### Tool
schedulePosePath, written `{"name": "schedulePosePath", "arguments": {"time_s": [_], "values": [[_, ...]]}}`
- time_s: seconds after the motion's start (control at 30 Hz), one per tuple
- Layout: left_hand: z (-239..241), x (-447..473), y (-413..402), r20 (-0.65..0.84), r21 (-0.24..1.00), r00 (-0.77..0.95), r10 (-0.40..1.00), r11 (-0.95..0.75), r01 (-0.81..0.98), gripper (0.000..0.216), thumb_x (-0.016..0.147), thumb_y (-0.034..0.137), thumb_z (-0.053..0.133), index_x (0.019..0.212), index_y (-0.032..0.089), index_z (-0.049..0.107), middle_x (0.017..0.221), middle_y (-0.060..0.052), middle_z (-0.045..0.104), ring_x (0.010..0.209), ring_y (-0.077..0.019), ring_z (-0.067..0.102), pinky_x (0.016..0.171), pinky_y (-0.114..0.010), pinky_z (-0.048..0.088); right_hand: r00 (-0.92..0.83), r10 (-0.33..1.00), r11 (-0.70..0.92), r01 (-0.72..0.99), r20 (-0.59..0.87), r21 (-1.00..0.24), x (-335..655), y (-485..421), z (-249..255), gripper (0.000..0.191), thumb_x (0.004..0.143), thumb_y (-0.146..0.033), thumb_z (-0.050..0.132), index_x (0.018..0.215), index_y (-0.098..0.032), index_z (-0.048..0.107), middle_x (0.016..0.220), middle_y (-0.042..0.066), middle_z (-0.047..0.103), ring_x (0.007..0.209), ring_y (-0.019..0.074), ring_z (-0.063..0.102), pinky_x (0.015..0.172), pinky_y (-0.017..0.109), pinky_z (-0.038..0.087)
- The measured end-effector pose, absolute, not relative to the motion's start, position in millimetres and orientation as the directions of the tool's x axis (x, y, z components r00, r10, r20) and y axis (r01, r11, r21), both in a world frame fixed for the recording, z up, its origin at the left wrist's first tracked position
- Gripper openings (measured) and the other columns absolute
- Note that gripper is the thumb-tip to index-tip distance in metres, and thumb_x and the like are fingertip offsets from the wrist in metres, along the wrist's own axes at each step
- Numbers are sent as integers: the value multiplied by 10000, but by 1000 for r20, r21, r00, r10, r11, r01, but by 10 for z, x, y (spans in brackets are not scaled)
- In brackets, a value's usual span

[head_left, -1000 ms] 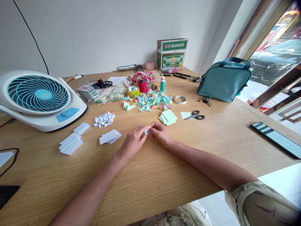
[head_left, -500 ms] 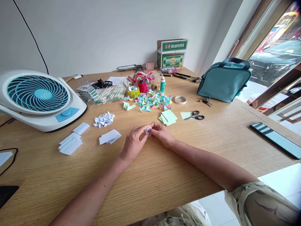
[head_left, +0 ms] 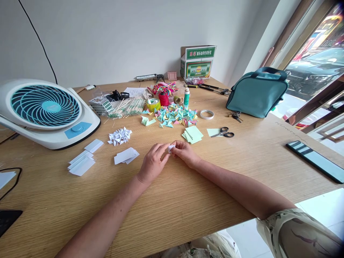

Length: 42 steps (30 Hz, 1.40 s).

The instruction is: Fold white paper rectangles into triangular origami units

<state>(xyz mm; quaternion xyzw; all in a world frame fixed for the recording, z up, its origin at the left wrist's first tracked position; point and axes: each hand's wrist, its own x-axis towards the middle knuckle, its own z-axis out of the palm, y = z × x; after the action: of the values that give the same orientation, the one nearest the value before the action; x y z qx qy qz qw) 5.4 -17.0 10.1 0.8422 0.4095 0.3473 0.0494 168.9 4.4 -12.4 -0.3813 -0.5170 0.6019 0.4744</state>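
A small folded piece of white paper (head_left: 171,147) is pinched between my two hands, just above the table. My left hand (head_left: 153,160) grips its left side with thumb and forefinger. From the other side my right hand (head_left: 185,153) holds it, the fingers partly hidden behind the thumb. Left of my hands lie a few flat white paper slips (head_left: 127,155) and a second stack of white slips (head_left: 82,163). Behind these is a heap of small white folded paper pieces (head_left: 120,136). Beyond my hands is a pile of coloured folded paper triangles (head_left: 173,116).
Pale green paper squares (head_left: 192,134) and scissors (head_left: 223,132) lie beyond my right hand. A roll of tape (head_left: 206,114), a glue bottle (head_left: 186,96) and a teal bag (head_left: 256,92) stand farther back. A fan (head_left: 49,111) is at left, a phone (head_left: 314,161) at right.
The folded white paper has turned slightly between my fingertips and shows a smaller face. Both hands stay in nearly the same place. The whole view has shifted a little.
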Motion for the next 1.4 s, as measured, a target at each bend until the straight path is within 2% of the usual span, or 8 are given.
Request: {"name": "schedulePosePath", "arguments": {"time_s": [0.17, 0.3, 0.5, 0.77, 0.97, 1.13, 1.23, 1.4], "values": [[103, 81, -188, 533, 442, 363, 764, -618, 650, 262, 848, 89, 543, 1079, 207, 578, 940, -34, 623, 788, -149, 598, 737, -271, 511, -216, 975, 38, -109, 61, -993, 1656, 42, -143, 318, 690, -453, 688, 708, -177, 531, 621, -41, 526, 541, 90, 428, 541, 238, 321], [113, 108, -198, 536, 497, 308, 786, -589, 637, 229, 828, 70, 544, 1011, 200, 588, 885, -24, 615, 774, -144, 592, 715, -261, 505, -228, 969, 80, -67, 94, -994, 1644, 21, -140, 318, 736, -479, 644, 716, -180, 540, 597, -42, 512, 541, 97, 428, 534, 239, 316], [93, 115, -187, 511, 565, 263, 818, -551, 614, 237, 797, 50, 549, 977, 201, 585, 897, -25, 637, 747, -139, 605, 701, -266, 505, -177, 977, 117, 0, 115, -993, 1622, 20, -207, 257, 759, -423, 620, 720, -180, 545, 596, -34, 523, 532, 103, 433, 512, 238, 314], [102, 108, -197, 536, 469, 303, 788, -577, 669, 208, 799, 36, 528, 928, 197, 553, 865, -26, 607, 772, -161, 581, 745, -295, 481, -166, 977, 158, 120, 138, -980, 1605, 16, -228, 218, 802, -383, 582, 738, -175, 575, 598, -30, 535, 540, 105, 443, 516, 231, 325], [96, 125, -210, 526, 395, 345, 777, -583, 710, 241, 828, 26, 484, 986, 190, 559, 904, -57, 623, 848, -193, 601, 759, -319, 496, -149, 976, 181, 175, 156, -968, 1593, 19, -242, 196, 797, -356, 577, 722, -175, 575, 596, -34, 520, 533, 101, 415, 507, 232, 314], [70, 145, -201, 537, 384, 352, 767, -594, 707, 278, 835, 17, 456, 1023, 187, 570, 1029, -85, 594, 950, -197, 605, 808, -318, 510, -119, 976, 209, 253, 184, -945, 1577, 23, -255, 170, 787, -331, 580, 716, -176, 584, 581, -40, 500, 533, 99, 399, 503, 232, 299], [68, 136, -172, 542, 435, 308, 782, -574, 694, 277, 800, 5, 485, 983, 189, 584, 956, -65, 599, 884, -183, 612, 777, -305, 516, -155, 973, 200, 212, 169, -957, 1597, -2, -195, 189, 809, -348, 563, 748, -175, 609, 604, -30, 535, 547, 106, 440, 523, 236, 328], [74, 90, -119, 509, 552, 229, 830, -519, 653, 250, 776, 12, 510, 925, 193, 599, 898, -34, 625, 741, -141, 623, 690, -265, 523, -255, 958, 148, 62, 128, -987, 1639, -17, -108, 355, 892, -447, 450, 776, -172, 644, 628, -3, 577, 577, 127, 526, 583, 258, 407]]}}
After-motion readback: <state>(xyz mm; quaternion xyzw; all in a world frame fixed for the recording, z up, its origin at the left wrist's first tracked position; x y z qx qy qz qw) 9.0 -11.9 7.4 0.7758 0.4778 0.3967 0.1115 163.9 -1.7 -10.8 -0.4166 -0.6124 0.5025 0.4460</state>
